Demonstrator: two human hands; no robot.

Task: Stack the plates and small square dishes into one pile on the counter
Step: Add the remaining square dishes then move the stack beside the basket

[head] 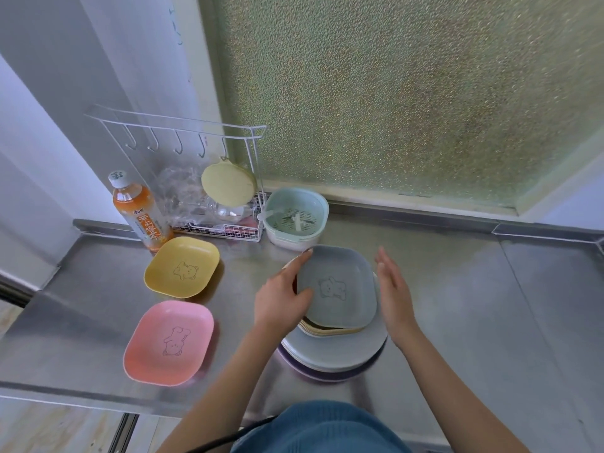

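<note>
A pile stands on the steel counter [474,305]: round plates [336,353] at the bottom, several square dishes above them, and a grey-blue square dish [346,273] with a bear drawing on top. My left hand [284,299] grips that top dish at its left edge, thumb on the inside. My right hand [392,289] hovers flat and open just off the dish's right edge, not holding anything. A yellow square dish [183,266] and a pink square dish [170,343] lie apart on the counter to the left of the pile.
At the back stand an orange drink bottle [140,214], a white wire rack [228,204] with hooks and a yellow lid, and a pale green strainer bowl [295,217]. The counter's front edge runs below the pink dish. Frosted glass rises behind.
</note>
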